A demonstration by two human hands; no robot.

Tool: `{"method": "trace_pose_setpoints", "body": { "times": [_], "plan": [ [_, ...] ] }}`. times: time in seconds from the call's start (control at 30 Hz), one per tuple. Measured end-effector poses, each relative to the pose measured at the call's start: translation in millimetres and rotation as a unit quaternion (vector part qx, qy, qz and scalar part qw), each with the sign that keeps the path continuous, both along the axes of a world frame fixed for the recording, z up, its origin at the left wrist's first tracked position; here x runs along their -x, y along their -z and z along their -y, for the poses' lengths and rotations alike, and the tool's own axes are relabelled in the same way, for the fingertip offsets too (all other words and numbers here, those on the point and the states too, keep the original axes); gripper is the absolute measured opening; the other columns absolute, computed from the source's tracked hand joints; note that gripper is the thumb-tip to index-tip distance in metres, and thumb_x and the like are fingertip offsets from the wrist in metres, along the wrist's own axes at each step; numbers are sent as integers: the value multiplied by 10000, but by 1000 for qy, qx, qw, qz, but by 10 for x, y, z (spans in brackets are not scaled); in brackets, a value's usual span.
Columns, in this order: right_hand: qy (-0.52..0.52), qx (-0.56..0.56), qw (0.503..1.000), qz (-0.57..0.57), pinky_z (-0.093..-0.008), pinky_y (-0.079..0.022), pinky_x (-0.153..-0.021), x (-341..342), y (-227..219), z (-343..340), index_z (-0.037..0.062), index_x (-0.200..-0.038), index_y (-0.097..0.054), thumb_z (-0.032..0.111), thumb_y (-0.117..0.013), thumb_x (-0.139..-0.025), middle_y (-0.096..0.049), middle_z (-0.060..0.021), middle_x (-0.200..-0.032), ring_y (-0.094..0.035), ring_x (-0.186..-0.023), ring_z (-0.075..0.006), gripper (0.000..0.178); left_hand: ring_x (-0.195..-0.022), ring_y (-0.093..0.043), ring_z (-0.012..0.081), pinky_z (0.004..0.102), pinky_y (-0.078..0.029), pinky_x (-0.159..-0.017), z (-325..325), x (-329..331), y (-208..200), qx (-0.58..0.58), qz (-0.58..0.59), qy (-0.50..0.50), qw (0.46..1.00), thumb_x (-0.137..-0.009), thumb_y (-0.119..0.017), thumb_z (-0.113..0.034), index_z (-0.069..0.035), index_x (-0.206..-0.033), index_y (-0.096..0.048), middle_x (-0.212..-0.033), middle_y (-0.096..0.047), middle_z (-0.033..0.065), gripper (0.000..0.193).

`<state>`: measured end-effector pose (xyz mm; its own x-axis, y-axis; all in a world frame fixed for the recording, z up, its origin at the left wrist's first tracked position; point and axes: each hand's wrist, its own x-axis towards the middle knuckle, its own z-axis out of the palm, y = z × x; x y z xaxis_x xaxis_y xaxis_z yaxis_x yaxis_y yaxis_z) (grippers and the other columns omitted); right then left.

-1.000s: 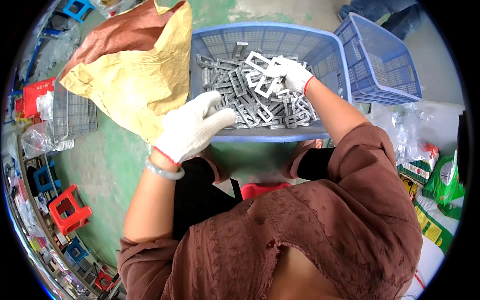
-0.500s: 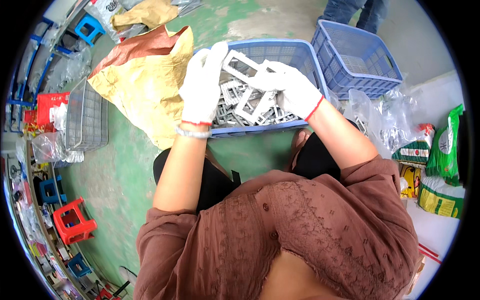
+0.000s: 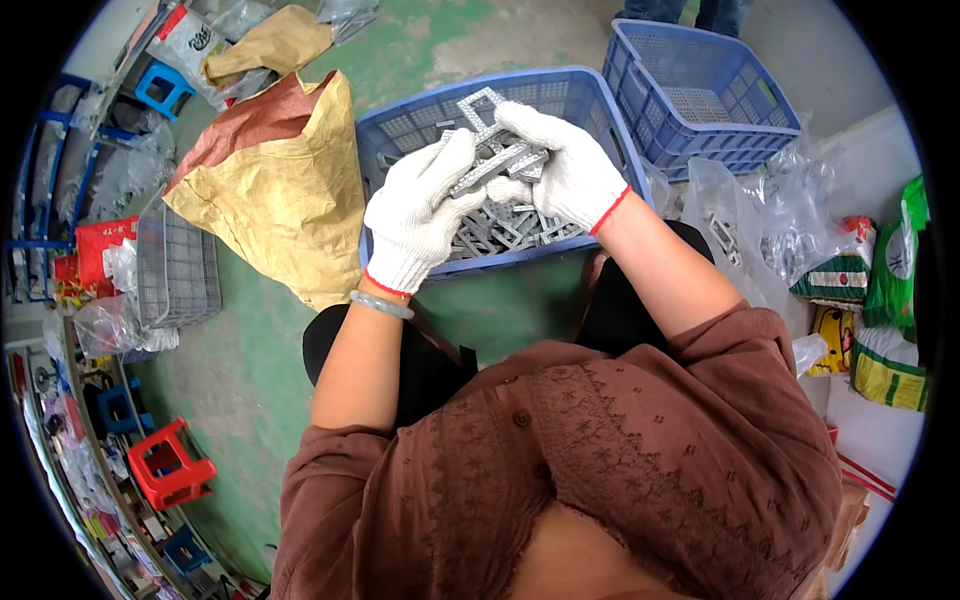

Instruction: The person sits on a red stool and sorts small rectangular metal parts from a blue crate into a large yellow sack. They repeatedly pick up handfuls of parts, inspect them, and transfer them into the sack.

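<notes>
White knitted gloves with red cuffs cover both my hands, held close together over a blue plastic crate (image 3: 548,85). My right hand (image 3: 568,165) is closed around several light grey rectangular frame pieces (image 3: 500,165), seemingly metal, which overlap in a small stack. My left hand (image 3: 420,205) grips the near left end of the same stack between fingers and thumb. One open frame (image 3: 482,104) sticks out beyond the fingertips. Below the hands, more loose grey frame pieces (image 3: 505,232) lie jumbled in the crate. The gloves hide part of the held pieces.
A large yellow paper sack (image 3: 280,195) with a reddish lining stands open left of the crate. Another blue crate (image 3: 690,95) is at the far right, near a person's jeans-clad legs (image 3: 722,14). Clear plastic bags (image 3: 790,225) lie at right; a red stool (image 3: 170,465) is at left.
My left hand has come down and turned inward onto the pieces. The frames, earlier spread apart in my right hand, are now gathered into a stack between both hands. The view has shifted slightly.
</notes>
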<state>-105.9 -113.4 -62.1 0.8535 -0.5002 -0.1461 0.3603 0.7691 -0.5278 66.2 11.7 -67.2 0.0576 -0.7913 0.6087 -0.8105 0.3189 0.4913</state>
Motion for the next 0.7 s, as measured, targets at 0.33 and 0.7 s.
{"method": "trace_pose_setpoints", "body": {
  "times": [0.33,0.7],
  "plan": [
    [52,-5,998,47,-434,-571,-745,-99,236,28,140,-1238,-587,518,-579,-965,-658,-57,-1196,-645,-1065,-253,467,-987,-686,227,307,-553,-872,92,-21,1,-8,-133,38,990,-794,-804,-83,-62,-1233,-686,-1116,-708,137,455],
    [9,2,999,45,-393,-499,-588,-137,122,-117,139,-1147,-576,407,-580,-1001,-614,-81,-1051,-637,-886,-274,305,-862,-656,76,229,-552,-754,-32,-79,58,-88,-447,76,887,-907,-712,-49,76,-1245,-624,-1049,-721,90,371]
  ]
}}
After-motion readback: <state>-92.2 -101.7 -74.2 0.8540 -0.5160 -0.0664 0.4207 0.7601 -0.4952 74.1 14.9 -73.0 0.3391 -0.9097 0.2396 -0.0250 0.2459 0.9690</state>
